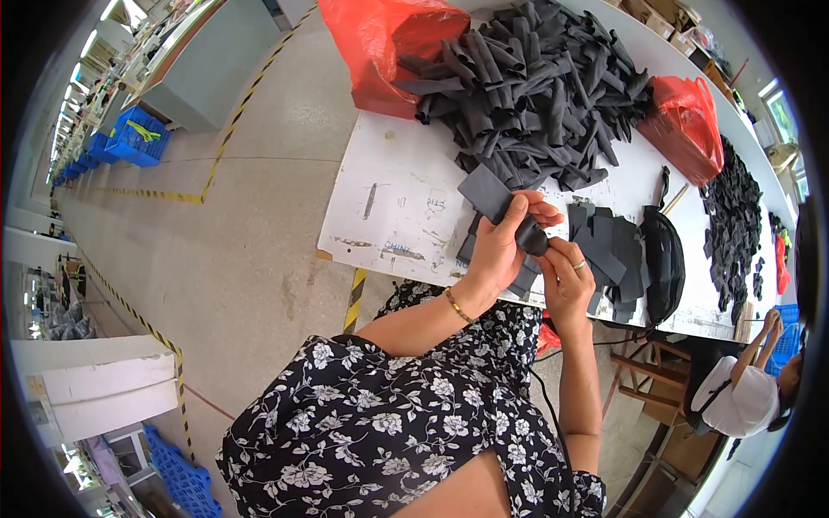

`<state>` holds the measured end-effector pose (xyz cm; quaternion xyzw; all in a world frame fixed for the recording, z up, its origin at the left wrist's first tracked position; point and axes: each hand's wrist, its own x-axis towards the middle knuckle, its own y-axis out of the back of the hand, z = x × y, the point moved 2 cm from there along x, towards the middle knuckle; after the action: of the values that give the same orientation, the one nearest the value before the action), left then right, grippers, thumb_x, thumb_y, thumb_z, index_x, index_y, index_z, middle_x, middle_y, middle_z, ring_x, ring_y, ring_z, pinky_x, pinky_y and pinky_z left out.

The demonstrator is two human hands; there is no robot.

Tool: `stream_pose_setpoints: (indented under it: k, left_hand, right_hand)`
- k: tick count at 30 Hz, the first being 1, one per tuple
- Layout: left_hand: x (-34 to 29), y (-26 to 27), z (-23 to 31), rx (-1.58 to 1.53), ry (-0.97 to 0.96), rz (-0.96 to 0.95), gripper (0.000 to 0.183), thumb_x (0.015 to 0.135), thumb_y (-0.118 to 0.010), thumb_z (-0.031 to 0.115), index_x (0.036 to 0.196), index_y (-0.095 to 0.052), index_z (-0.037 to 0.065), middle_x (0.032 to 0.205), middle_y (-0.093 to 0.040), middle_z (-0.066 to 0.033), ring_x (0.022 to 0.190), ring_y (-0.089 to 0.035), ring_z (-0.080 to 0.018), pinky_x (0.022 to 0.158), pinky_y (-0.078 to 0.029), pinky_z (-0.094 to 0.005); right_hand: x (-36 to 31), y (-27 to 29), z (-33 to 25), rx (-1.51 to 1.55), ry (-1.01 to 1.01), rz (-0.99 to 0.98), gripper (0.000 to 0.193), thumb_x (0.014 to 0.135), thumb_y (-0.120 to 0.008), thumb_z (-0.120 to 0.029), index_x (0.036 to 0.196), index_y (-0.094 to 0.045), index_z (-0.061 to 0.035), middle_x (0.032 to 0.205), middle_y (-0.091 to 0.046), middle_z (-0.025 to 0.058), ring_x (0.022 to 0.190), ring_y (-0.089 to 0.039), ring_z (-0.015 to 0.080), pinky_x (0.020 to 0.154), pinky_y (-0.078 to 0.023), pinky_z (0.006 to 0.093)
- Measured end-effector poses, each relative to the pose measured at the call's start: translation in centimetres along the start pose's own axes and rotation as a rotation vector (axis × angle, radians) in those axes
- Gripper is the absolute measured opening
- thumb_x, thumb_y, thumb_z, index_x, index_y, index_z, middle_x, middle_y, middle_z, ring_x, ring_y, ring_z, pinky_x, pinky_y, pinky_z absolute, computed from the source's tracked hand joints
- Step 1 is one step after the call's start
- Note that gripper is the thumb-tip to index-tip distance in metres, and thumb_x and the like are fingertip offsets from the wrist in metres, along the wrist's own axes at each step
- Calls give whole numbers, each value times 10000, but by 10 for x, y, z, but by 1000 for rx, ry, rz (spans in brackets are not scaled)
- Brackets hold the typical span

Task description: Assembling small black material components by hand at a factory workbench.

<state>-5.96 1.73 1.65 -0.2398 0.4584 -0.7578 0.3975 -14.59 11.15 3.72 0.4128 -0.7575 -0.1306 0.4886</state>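
A dark grey fabric strip [486,191] is held over the near edge of the white table [363,190]. My left hand [499,246] grips it, thumb on top, with the flat end sticking out past the fingers. At the strip's other end, a curled dark part [531,236] lies between both hands. My right hand [566,274], wearing a ring, pinches that end with thumb and fingertips. Just right of it, flat dark pieces [615,246] lie in overlapping stacks. More flat pieces lie partly hidden beneath my hands.
A large heap of rolled dark strips [535,86] covers the table's far part. Red plastic bags [389,52] flank it. A black pouch [663,268] lies right of the stacks, and another dark pile [732,224] beyond. A person in white [738,393] sits at the far right.
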Motion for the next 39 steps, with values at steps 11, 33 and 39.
stream_pose_setpoints:
  k: [11, 33, 39]
  left_hand:
    - [0, 3, -3, -2, -11, -32, 274, 989, -527, 243, 1100, -576, -3, 977, -658, -137, 952, -651, -291, 883, -515, -405]
    - [17, 30, 37, 169, -81, -108, 361, 949, -582, 282, 1187, -569, 11, 1096, -655, -176, 1018, -648, -319, 882, -538, -463]
    - [12, 55, 40, 129, -11, 58, 229, 951, -584, 175, 1088, -626, -3, 990, -687, -164, 934, -672, -319, 852, -554, -457]
  right_hand:
    - [-2, 0, 1, 1, -1, -10, 179, 717, -698, 74, 876, -643, 14, 936, -629, 104, 747, -622, 274, 631, -500, 346]
    - [2, 1, -11, 201, -253, 387, 97, 805, -727, -2, 849, -641, -2, 779, -604, 18, 703, -536, 97, 647, -417, 224]
    - [-13, -7, 0, 459, -593, 230, 72, 792, -741, -16, 816, -676, 2, 754, -634, 36, 677, -555, 96, 624, -439, 227]
